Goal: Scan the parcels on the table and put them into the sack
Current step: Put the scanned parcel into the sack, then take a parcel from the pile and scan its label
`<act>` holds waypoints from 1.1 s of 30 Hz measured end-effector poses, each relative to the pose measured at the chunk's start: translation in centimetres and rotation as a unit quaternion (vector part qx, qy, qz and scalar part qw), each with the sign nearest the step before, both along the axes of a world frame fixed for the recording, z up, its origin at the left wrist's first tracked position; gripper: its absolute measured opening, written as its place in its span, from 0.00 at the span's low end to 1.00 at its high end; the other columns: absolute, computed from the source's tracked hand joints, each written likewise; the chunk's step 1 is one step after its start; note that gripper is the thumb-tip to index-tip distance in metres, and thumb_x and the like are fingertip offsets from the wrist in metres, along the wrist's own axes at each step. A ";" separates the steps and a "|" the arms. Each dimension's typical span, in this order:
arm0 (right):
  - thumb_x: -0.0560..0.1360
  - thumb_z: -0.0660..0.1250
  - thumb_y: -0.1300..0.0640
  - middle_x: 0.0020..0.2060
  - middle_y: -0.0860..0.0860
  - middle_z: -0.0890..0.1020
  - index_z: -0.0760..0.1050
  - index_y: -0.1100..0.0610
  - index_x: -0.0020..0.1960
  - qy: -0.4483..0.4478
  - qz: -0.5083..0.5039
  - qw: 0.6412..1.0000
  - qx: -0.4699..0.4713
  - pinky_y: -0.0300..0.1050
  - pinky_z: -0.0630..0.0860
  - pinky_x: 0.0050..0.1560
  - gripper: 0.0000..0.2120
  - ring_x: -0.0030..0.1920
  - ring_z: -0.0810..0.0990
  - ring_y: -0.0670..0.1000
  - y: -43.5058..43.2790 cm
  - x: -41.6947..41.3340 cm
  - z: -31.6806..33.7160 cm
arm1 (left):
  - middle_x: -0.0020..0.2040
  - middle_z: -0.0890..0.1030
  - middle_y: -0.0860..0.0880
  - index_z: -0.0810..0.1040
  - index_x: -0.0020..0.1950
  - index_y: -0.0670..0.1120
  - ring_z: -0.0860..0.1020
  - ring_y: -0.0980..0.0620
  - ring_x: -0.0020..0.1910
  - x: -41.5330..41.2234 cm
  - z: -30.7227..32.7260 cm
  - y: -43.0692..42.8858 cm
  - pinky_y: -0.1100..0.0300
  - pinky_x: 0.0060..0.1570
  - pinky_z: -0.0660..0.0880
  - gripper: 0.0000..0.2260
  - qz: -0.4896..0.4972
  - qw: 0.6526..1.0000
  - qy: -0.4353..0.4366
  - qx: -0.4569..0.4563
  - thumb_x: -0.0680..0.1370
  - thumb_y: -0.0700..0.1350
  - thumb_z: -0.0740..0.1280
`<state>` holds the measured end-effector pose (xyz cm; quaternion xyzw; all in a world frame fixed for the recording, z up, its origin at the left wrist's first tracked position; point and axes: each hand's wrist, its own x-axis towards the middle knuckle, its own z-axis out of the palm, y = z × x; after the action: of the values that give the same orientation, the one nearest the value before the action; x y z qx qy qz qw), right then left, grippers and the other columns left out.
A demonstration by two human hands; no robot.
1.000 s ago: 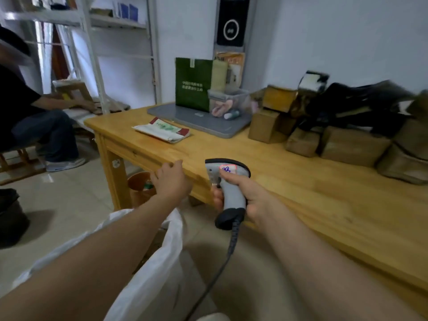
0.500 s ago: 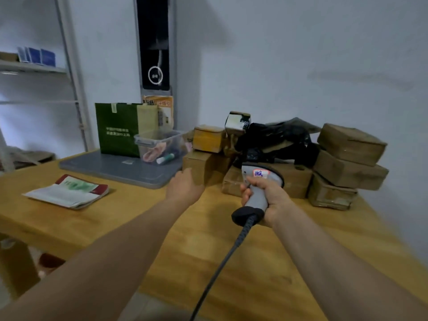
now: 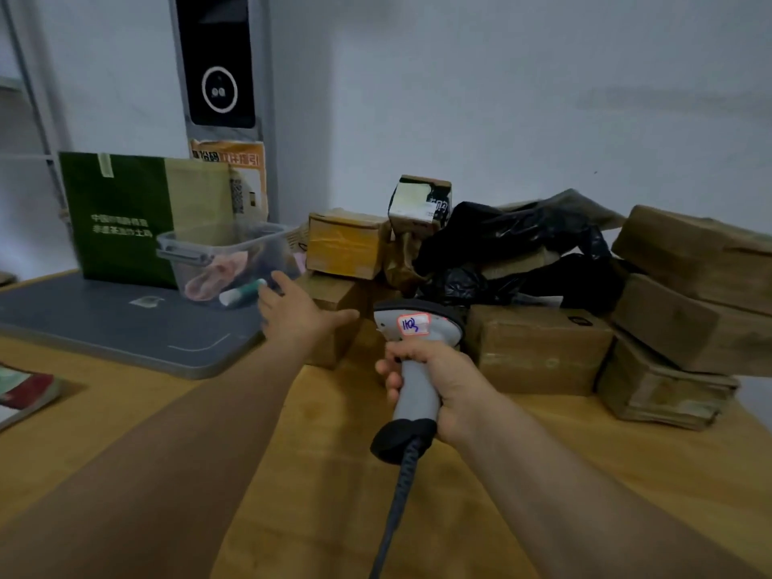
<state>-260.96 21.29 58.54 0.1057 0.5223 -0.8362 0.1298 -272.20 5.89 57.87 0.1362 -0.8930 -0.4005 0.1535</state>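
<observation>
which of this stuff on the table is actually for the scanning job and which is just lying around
For the job:
- scanner, gripped by the right hand
- cardboard parcels
- black-bagged parcel
- left hand, open, stretched toward the pile

Just lying about:
- clear tub
- green bag
- grey mat
- booklet

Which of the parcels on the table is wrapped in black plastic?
The crumpled black parcel in the middle of the pile, behind the scanner; the others around it are taped cardboard boxes.
</observation>
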 end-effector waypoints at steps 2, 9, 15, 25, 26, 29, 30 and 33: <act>0.73 0.68 0.65 0.29 0.56 0.80 0.74 0.64 0.45 -0.005 0.006 1.000 0.004 0.38 0.74 0.22 0.03 0.21 0.75 0.48 0.2 -0.6 -0.6 | 0.78 0.48 0.40 0.39 0.78 0.45 0.49 0.38 0.77 -1.4 -0.5 0.0 0.39 0.72 0.57 0.58 -0.005 1.000 0.003 -0.002 0.65 0.58 0.78; 0.73 0.67 0.65 0.29 0.57 0.79 0.74 0.64 0.41 -0.004 -0.013 1.000 0.007 0.38 0.73 0.22 0.03 0.21 0.74 0.48 1.3 0.8 -0.2 | 0.77 0.52 0.37 0.43 0.79 0.43 0.53 0.36 0.75 1.0 -0.6 -0.5 0.43 0.71 0.58 0.53 -0.006 1.000 0.024 0.006 0.68 0.52 0.77; 0.74 0.67 0.65 0.28 0.56 0.79 0.75 0.64 0.44 -0.014 -0.018 0.999 0.027 0.38 0.73 0.22 0.02 0.21 0.75 0.48 1.3 7.1 1.1 | 0.75 0.56 0.38 0.45 0.79 0.44 0.57 0.38 0.74 8.7 -0.4 -1.8 0.44 0.70 0.62 0.53 -0.012 1.000 -0.004 -0.010 0.67 0.55 0.77; 0.76 0.65 0.65 0.26 0.55 0.79 0.73 0.63 0.45 -0.056 -0.007 0.998 0.017 0.37 0.73 0.22 0.02 0.20 0.74 0.47 0.5 19.3 -0.4 | 0.75 0.57 0.41 0.46 0.79 0.47 0.58 0.43 0.74 25.1 0.4 -4.5 0.47 0.70 0.64 0.54 -0.077 0.996 -0.022 -0.036 0.65 0.53 0.79; 0.76 0.65 0.65 0.26 0.55 0.79 0.73 0.63 0.44 -0.059 -0.007 0.998 0.014 0.37 0.73 0.22 0.02 0.20 0.74 0.47 0.4 20.2 -0.7 | 0.75 0.56 0.42 0.45 0.79 0.47 0.57 0.43 0.74 26.5 0.5 -4.8 0.47 0.70 0.63 0.54 -0.085 0.994 -0.012 -0.062 0.65 0.53 0.79; 0.76 0.65 0.64 0.26 0.55 0.79 0.73 0.63 0.44 -0.060 -0.010 0.998 0.010 0.36 0.73 0.22 0.03 0.20 0.74 0.47 0.0 22.6 -1.4 | 0.75 0.53 0.44 0.43 0.79 0.46 0.54 0.45 0.74 30.3 0.1 -5.8 0.51 0.72 0.59 0.55 -0.131 0.966 0.053 -0.219 0.66 0.55 0.78; 0.76 0.65 0.64 0.25 0.55 0.79 0.73 0.63 0.44 -0.057 -0.015 0.998 0.008 0.36 0.73 0.22 0.03 0.20 0.74 0.47 0.0 23.2 -1.6 | 0.75 0.52 0.44 0.42 0.79 0.46 0.53 0.45 0.74 31.3 -0.2 -5.9 0.52 0.73 0.58 0.55 -0.156 0.946 0.075 -0.274 0.66 0.55 0.77; 0.76 0.65 0.64 0.25 0.54 0.78 0.72 0.62 0.45 -0.034 -0.040 0.999 0.001 0.37 0.73 0.21 0.02 0.20 0.73 0.47 0.4 24.7 -2.0 | 0.75 0.48 0.48 0.38 0.78 0.48 0.50 0.46 0.74 33.7 -1.2 -5.9 0.52 0.74 0.54 0.55 -0.243 0.904 0.069 -0.346 0.68 0.61 0.74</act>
<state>-236.22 21.64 56.56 0.1555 0.5140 -0.8359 0.1138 -238.53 0.02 56.64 -0.1745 -0.9680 -0.0994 0.1508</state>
